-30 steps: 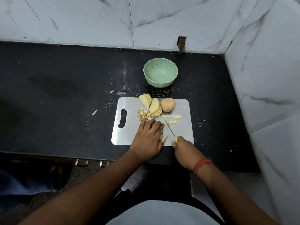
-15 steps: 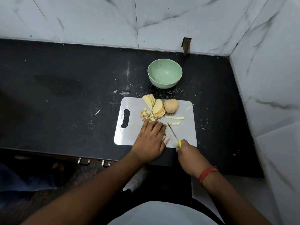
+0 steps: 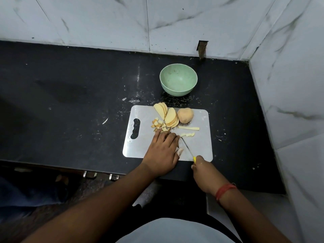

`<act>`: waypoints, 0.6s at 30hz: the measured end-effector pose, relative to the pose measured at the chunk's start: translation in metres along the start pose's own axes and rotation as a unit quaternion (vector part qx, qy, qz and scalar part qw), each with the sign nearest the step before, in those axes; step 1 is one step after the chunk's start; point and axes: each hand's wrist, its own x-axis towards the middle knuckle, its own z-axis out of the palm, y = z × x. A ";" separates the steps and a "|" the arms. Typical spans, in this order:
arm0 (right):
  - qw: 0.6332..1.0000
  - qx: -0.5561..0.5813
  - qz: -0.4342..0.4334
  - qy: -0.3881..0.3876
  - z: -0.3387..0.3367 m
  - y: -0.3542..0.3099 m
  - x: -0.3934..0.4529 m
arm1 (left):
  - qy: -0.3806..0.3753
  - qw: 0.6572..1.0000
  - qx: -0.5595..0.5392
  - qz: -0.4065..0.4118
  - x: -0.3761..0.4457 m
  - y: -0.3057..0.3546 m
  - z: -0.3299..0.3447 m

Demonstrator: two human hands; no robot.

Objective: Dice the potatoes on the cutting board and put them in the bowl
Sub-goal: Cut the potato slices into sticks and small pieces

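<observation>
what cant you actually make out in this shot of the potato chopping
Head view only:
- What the left hand presses on the cutting board: its fingers cover the piece.
- The knife handle: hidden in the right hand, only a yellow tip shows.
- Whether the blade touches the board: too thin to tell.
- The bowl: looks empty, specks inside too small to identify.
- Diced pieces count: too small, overlapping.

Left hand (image 3: 162, 151) lies palm-down with fingers forward; right hand (image 3: 205, 170) is curled in a grip.
</observation>
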 end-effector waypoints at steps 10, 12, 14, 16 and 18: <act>0.998 0.042 -0.023 0.031 0.001 0.001 -0.001 | 0.019 1.000 -0.005 -0.001 -0.006 -0.001 -0.001; 0.999 0.037 -0.027 0.030 0.001 0.000 0.001 | 0.015 1.000 -0.004 0.001 -0.006 -0.002 -0.001; 0.999 0.029 -0.030 0.028 0.002 -0.001 0.002 | 0.010 1.000 -0.005 0.001 -0.006 -0.002 0.000; 0.999 0.024 -0.030 0.028 0.002 -0.002 0.004 | 0.004 1.000 -0.007 0.000 -0.006 -0.002 0.000; 0.999 0.021 -0.030 0.028 0.002 -0.002 0.006 | 0.003 1.000 -0.008 -0.002 -0.006 -0.002 0.000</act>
